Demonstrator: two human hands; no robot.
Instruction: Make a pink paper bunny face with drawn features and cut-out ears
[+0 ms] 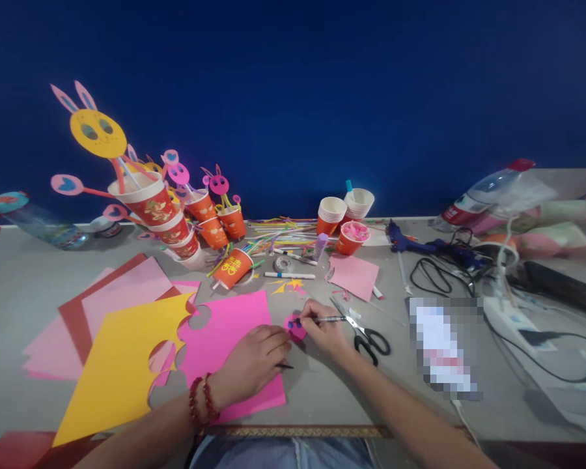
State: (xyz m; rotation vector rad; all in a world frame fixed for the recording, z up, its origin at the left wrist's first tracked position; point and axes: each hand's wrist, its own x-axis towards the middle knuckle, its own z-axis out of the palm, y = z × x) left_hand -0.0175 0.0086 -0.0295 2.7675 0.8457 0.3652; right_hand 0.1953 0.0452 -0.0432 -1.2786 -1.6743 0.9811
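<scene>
A small magenta paper disc point(295, 327) with dark blue spots lies on the grey table between my hands. My right hand point(322, 331) is closed round a dark marker point(331, 319), its tip at the disc. My left hand point(254, 361) rests over the magenta sheet point(224, 319), fingertips near the disc's left edge, with a thin dark pen or cap point(284, 366) sticking out from under its fingers. Open scissors point(364, 331) with black handles lie just right of my right hand.
Yellow point(122, 358) and pink sheets lie at left. Rabbit-decorated cups point(149, 202) stand behind them. Straws point(288, 228), stacked cups point(331, 212) and a pink square point(354, 275) are farther back. Right are a glue gun point(405, 240), cables, a bottle point(478, 198) and a power strip point(517, 326).
</scene>
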